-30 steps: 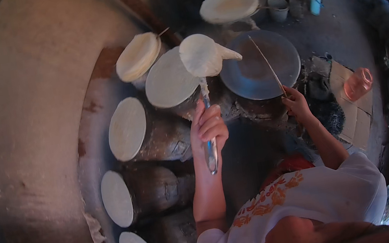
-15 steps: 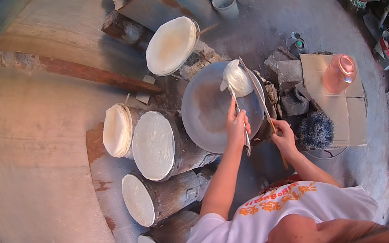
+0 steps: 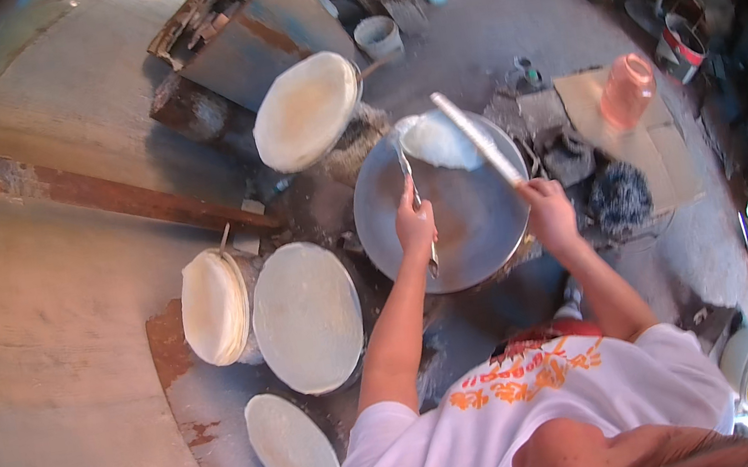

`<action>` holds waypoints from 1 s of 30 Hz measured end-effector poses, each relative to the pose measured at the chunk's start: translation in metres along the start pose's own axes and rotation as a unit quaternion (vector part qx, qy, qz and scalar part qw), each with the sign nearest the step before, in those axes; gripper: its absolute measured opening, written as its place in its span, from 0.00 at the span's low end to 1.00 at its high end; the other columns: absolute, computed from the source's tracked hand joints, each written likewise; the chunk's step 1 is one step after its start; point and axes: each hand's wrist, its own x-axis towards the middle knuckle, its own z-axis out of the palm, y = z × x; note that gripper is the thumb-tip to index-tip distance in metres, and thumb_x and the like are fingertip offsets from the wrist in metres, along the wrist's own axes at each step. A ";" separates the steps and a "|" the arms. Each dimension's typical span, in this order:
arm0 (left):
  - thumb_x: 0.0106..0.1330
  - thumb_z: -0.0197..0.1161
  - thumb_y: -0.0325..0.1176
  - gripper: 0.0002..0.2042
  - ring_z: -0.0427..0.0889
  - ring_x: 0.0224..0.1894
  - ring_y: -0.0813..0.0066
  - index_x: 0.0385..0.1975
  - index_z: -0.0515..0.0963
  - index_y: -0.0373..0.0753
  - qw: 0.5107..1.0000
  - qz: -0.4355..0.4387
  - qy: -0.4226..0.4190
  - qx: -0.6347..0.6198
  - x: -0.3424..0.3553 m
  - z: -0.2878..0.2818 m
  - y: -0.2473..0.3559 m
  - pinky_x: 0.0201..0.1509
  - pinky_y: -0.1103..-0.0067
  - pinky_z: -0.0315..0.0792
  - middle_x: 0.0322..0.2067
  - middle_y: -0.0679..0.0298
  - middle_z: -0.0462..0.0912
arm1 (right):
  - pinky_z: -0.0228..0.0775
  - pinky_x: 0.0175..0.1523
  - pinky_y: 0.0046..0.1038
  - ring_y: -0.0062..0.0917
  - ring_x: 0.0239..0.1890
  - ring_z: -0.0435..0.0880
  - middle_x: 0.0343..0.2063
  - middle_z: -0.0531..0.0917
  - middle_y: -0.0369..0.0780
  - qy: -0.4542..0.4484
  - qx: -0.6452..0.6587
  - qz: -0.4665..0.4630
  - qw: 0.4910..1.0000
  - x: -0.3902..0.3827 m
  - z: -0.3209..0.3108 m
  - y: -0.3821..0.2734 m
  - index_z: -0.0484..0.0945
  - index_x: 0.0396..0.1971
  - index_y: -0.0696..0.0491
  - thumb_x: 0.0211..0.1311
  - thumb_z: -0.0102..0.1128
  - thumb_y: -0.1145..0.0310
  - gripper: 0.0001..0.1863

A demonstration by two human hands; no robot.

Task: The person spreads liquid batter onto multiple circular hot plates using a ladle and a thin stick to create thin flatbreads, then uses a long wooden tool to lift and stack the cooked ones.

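My left hand (image 3: 416, 227) is closed round the handle of a long metal spatula (image 3: 403, 163), its far end smeared white. My right hand (image 3: 550, 212) grips a flat wooden scraper (image 3: 478, 136), its blade coated in white. Both tools are over a round grey griddle (image 3: 395, 245) with a brownish middle. A soft white mass of dough or batter (image 3: 442, 141) lies at the griddle's far side, between the two tools. The scraper slants across the right end of the mass; whether it touches is unclear.
Left of the griddle are a stack of thin pale rounds (image 3: 211, 308) and large white discs (image 3: 307, 316). Another stack (image 3: 307, 111) stands beyond. To the right, a pinkish container (image 3: 628, 91) stands on cardboard (image 3: 581, 96) near a dark shaggy bundle (image 3: 620, 197).
The white mass, bunched up between the tools before, now lies flatter and wider on the griddle. My left hand has moved left; my right hand has risen, the scraper slanting left. The view has shifted.
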 end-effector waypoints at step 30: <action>0.69 0.42 0.32 0.15 0.57 0.08 0.88 0.53 0.68 0.48 0.522 -0.039 -0.063 -0.850 -0.139 -0.030 -0.021 0.10 0.89 0.59 0.15 0.72 0.58 | 0.68 0.46 0.33 0.39 0.41 0.75 0.37 0.78 0.40 -0.263 0.154 -0.193 0.933 0.079 0.039 -0.010 0.78 0.36 0.54 0.41 0.54 0.78 0.17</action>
